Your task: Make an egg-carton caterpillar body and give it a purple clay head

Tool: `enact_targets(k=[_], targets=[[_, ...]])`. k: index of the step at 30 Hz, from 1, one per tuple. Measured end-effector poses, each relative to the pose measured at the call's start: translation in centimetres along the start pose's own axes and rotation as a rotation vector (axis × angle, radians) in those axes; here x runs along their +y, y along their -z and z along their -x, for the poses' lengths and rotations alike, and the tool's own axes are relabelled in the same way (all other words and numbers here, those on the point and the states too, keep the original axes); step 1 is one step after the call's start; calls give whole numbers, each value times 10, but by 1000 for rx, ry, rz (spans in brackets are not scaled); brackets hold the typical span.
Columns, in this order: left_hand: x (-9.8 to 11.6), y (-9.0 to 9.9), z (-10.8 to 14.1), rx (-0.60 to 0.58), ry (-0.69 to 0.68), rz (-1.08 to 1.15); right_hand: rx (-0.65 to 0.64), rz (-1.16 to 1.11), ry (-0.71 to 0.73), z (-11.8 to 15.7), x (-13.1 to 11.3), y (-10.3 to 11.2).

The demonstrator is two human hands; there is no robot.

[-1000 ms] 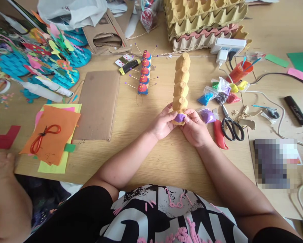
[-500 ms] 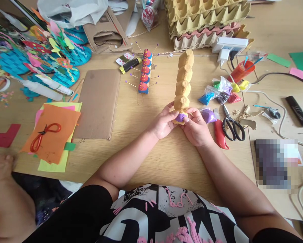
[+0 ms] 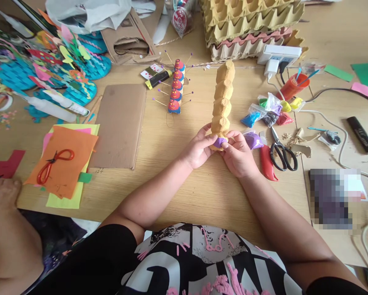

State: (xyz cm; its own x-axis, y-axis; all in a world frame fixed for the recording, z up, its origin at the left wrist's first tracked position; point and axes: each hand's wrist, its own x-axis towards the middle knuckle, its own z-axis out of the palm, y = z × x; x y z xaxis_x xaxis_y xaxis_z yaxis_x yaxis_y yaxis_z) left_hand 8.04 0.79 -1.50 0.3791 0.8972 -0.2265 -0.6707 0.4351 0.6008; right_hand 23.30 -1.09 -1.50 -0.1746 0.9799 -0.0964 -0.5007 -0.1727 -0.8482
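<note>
A yellow strip of egg-carton cups points away from me, its near end held between both hands. Purple clay covers part of the nearest cup. My left hand grips that cup from the left, thumb at the clay's edge. From the other side my right hand holds it, with the thumb pressing on the purple clay. Just beyond my right hand lies a bag of purple clay. A finished-looking caterpillar, red and blue with pin-like legs, stands farther off to the left.
Black-handled scissors and a red-handled cutter lie at the right, near bagged clay. Egg trays are stacked at the back. Cardboard and coloured paper lie left. Another person's hand rests at the left edge.
The other person's hand at the left edge has moved slightly up and inward, onto the red paper's lower edge. My own hands and the egg-carton strip stay almost still.
</note>
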Motion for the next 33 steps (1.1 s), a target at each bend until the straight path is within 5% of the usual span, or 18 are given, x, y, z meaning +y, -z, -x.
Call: enact_targets(k=[13, 33], targets=[[1, -2, 0, 2, -20, -38, -18, -48, -58, 0, 0, 2], [4, -4, 1, -10, 26, 84, -25, 19, 42, -1, 7, 2]])
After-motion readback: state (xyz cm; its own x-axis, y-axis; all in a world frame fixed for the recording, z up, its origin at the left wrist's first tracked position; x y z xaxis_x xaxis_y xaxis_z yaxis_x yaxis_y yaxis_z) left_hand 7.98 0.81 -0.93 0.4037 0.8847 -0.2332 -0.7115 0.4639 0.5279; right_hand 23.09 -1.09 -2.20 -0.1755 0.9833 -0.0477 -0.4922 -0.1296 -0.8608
